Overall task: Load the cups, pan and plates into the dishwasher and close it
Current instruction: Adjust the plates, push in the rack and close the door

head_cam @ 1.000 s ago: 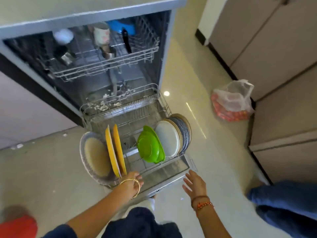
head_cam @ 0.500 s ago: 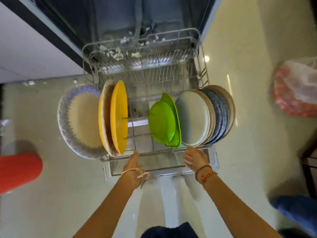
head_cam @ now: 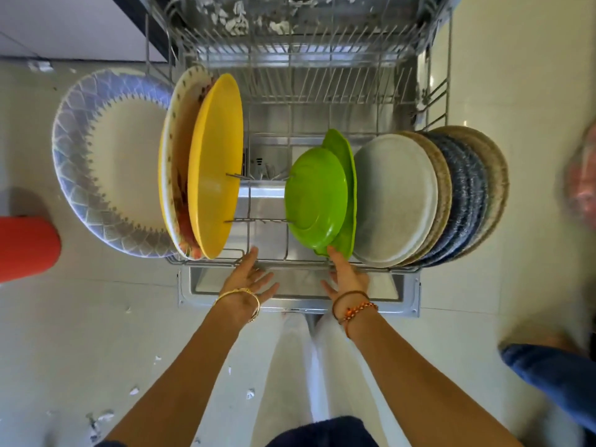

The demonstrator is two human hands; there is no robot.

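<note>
Where round glossy plates [head_cam: 216,166] stand, both hands' fingers [head_cam: 251,258] touch the wire rack [head_cam: 290,261].

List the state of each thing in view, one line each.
Lower rack: pulled out over the open door.
Door: folded down, open.
Yellow plate: upright in the rack.
Green dish: upright.
Left hand: open, at the rack's front.
Right hand: open, at the rack's front.

Red-orange object [head_cam: 25,248] on pale floor [head_cam: 532,75] at left, blurred pink bag [head_cam: 582,185] at right, blue fabric [head_cam: 554,375] lower right
</note>
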